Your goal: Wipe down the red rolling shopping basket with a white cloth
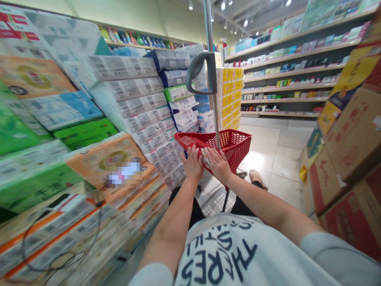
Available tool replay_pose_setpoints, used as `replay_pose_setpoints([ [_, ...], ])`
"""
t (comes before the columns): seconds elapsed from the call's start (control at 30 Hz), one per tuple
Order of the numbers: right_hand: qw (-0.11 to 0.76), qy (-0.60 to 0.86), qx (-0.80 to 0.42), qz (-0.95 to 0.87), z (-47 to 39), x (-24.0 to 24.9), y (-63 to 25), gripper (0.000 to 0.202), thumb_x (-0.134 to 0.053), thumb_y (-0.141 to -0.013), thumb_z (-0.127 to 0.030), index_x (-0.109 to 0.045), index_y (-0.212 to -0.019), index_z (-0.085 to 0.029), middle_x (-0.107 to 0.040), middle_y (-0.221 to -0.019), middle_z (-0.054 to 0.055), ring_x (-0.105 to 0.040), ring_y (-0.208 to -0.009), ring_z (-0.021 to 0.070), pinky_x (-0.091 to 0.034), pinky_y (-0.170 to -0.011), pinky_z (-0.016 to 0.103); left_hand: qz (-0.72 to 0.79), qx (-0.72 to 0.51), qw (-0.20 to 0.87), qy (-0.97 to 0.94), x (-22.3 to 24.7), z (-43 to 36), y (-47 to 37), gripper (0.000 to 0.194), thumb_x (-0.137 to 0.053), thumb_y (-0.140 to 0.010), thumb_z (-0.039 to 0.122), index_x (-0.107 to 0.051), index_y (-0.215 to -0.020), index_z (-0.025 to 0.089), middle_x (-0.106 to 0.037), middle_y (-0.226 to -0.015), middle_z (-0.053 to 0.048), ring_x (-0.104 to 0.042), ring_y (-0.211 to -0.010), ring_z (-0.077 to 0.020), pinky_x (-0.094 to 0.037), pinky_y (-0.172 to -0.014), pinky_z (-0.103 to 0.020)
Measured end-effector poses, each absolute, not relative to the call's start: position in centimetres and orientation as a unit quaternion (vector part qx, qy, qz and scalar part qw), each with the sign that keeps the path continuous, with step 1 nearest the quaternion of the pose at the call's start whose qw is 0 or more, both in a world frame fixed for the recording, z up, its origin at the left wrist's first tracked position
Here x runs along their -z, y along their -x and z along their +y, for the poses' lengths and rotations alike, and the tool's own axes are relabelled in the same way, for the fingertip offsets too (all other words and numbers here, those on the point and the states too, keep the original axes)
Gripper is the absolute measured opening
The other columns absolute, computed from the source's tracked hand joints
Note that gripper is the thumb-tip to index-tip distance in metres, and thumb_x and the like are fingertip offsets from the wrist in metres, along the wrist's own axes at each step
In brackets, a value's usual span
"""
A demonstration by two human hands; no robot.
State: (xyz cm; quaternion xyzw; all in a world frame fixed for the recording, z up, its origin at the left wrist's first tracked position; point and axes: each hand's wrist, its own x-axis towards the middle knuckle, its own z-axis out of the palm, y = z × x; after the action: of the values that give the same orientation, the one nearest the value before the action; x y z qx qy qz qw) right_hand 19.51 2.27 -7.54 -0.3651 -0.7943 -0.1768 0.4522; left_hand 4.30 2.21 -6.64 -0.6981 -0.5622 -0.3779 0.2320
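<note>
A red plastic shopping basket (pixel 238 153) with holes in its sides stands before me, a metal pole with a grey handle (pixel 210 73) rising by it. On the basket's near rim lies my left hand (pixel 193 163), its fingers spread and nothing seen in it. Just right of it, my right hand (pixel 216 163) presses a small whitish cloth or tissue (pixel 206 158) against the red rim. Its fingers lie over the rim beside the pole. The two hands are close together.
Tall stacks of tissue packs (pixel 143 99) rise on the left, with a lit phone (pixel 125 174) and a black cable (pixel 98 226) on the nearer packs. Cardboard boxes (pixel 354 135) are piled at the right. Stocked shelves (pixel 288 69) line the back beyond the tiled floor (pixel 279 155).
</note>
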Motion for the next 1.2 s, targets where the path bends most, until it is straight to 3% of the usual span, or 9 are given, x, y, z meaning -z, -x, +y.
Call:
replay_pose_setpoints([
  [0.2, 0.427, 0.334, 0.177, -0.822, 2.9, 6.5, -19.9, 0.053, -0.045, -0.093, -0.024, -0.035, -0.145, -0.019, -0.051, -0.139, 0.008, -0.049, -0.126, 0.0195, -0.015, -0.118, 0.044, -0.570, 0.383, 0.232, 0.689, 6.5, 2.1, -4.2, 0.042, -0.026, -0.099, 0.033, -0.046, -0.132, 0.017, -0.047, -0.143, -0.012, -0.030, -0.141, -0.0235, -0.004, -0.118, -0.055],
  [0.47, 0.455, 0.352, 0.213, -0.790, 2.5, 8.4, -19.8, 0.052, -0.040, -0.094, -0.019, -0.034, -0.146, -0.015, -0.045, -0.144, 0.010, -0.038, -0.136, 0.0202, -0.023, -0.115, 0.041, -0.585, 0.367, 0.224, 0.688, 5.8, 1.6, -4.3, 0.042, -0.033, -0.097, 0.033, -0.046, -0.133, 0.016, -0.045, -0.144, -0.015, -0.025, -0.143, -0.0259, -0.010, -0.116, -0.058],
  [0.67, 0.433, 0.357, 0.177, -0.809, 2.9, 6.8, -19.7, 0.053, -0.042, -0.093, -0.021, -0.034, -0.146, -0.018, -0.045, -0.144, 0.009, -0.043, -0.132, 0.0191, -0.019, -0.116, 0.043, -0.588, 0.366, 0.225, 0.685, 5.8, 1.7, -4.4, 0.039, -0.030, -0.098, 0.031, -0.050, -0.130, 0.022, -0.049, -0.142, -0.010, -0.035, -0.138, -0.0248, -0.009, -0.117, -0.056],
  [0.83, 0.442, 0.378, 0.189, -0.791, 2.8, 9.3, -19.9, 0.057, -0.039, -0.093, -0.016, -0.027, -0.149, -0.013, -0.038, -0.148, 0.011, -0.032, -0.139, 0.0205, -0.025, -0.114, 0.041, -0.583, 0.361, 0.238, 0.688, 5.8, 1.7, -4.8, 0.037, -0.038, -0.096, 0.039, -0.053, -0.125, 0.020, -0.050, -0.140, -0.011, -0.035, -0.138, -0.0266, -0.011, -0.117, -0.056],
  [1.03, 0.445, 0.360, 0.181, -0.800, 3.2, 7.0, -19.7, 0.054, -0.041, -0.095, -0.023, -0.030, -0.148, -0.017, -0.043, -0.145, 0.009, -0.040, -0.135, 0.0182, -0.020, -0.116, 0.040, -0.576, 0.364, 0.254, 0.687, 6.3, 1.9, -5.4, 0.039, -0.036, -0.095, 0.030, -0.049, -0.129, 0.015, -0.039, -0.149, -0.013, -0.020, -0.144, -0.0268, -0.013, -0.117, -0.054],
  [1.2, 0.452, 0.362, 0.168, -0.798, 2.7, 7.6, -19.7, 0.052, -0.039, -0.094, -0.018, -0.035, -0.146, -0.019, -0.043, -0.145, 0.008, -0.038, -0.136, 0.0178, -0.023, -0.115, 0.040, -0.575, 0.353, 0.232, 0.701, 6.1, 1.6, -5.3, 0.042, -0.036, -0.094, 0.028, -0.044, -0.134, 0.017, -0.045, -0.144, -0.013, -0.029, -0.141, -0.0243, -0.010, -0.118, -0.055],
])
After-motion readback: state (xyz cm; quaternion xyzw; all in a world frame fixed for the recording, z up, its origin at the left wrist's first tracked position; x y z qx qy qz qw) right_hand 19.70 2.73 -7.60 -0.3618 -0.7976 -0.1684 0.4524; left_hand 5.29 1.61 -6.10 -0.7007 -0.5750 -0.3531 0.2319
